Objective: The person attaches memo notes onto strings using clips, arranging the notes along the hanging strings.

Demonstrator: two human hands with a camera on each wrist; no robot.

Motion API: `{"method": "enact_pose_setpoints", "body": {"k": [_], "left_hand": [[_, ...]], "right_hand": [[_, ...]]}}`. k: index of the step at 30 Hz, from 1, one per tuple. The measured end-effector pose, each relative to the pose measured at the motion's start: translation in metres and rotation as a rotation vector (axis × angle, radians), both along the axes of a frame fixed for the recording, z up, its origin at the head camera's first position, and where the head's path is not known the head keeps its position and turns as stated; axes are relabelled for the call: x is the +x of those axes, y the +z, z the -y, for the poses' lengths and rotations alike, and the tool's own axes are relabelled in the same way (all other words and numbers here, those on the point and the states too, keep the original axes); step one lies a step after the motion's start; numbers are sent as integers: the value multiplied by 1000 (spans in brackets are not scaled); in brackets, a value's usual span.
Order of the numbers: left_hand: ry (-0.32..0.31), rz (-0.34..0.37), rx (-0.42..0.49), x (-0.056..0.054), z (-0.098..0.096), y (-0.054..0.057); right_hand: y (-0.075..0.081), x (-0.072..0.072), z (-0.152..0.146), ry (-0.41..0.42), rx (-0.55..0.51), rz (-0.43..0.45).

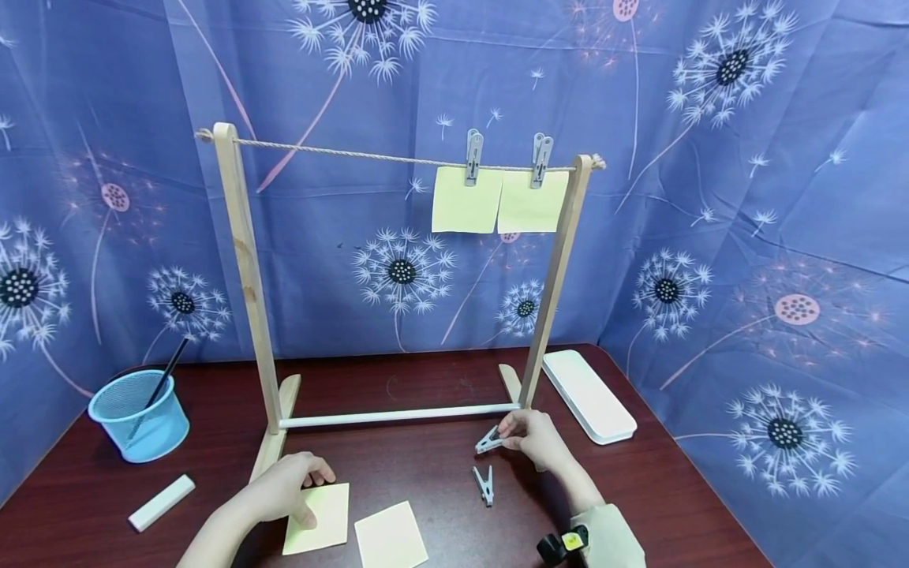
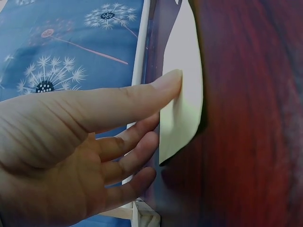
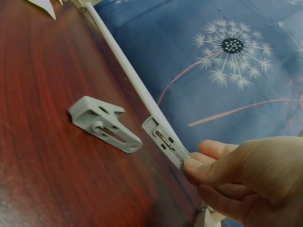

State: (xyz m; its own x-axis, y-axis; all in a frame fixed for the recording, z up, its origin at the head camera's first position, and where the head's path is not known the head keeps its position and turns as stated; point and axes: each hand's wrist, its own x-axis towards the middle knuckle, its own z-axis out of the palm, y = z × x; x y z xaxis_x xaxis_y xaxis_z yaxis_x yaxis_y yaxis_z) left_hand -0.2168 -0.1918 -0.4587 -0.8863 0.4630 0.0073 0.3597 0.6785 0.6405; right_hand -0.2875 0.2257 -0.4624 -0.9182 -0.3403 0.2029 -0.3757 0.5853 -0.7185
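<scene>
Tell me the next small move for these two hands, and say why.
Probably raise the yellow note toward the bare stretch of rope: the left hand pinches it, the right hand holds a grey clothespin, and two hanging notes are already clipped there.

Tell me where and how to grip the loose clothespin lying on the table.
Pinch together the two splayed handle ends of the loose clothespin, probably best from above, on the side toward the wooden rack. Its legs spread open toward the rack and meet at the opposite end, so squeezing there should open it.
</scene>
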Motion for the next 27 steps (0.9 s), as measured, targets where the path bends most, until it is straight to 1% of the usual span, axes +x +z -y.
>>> {"method": "enact_pose_setpoints", "body": {"k": [3,7,10,14,16,18,23,27], "left_hand": [[-1,1,9,1,-1,0],[-11,-17,10,0,0,-3],[-17,-27,15,-1,0,-4],[-14,-29,22,0,-1,-4],[-10,-33,20,1,-1,-4],[-8,-31,17,1,-1,-4],[-1,-1,28,1,-2,-4],[-11,8,33,0,-1,-3]], "right_hand": [[-2,1,1,-9,-8,7],[-5,1,0,1,-17,39],[-7,1,0,21,-14,51],[-9,0,0,66,-2,42],[-9,0,0,75,7,42],[-8,1,0,73,7,49],[-6,1,-2,52,-33,75],[-5,1,-2,46,-26,60]]}}
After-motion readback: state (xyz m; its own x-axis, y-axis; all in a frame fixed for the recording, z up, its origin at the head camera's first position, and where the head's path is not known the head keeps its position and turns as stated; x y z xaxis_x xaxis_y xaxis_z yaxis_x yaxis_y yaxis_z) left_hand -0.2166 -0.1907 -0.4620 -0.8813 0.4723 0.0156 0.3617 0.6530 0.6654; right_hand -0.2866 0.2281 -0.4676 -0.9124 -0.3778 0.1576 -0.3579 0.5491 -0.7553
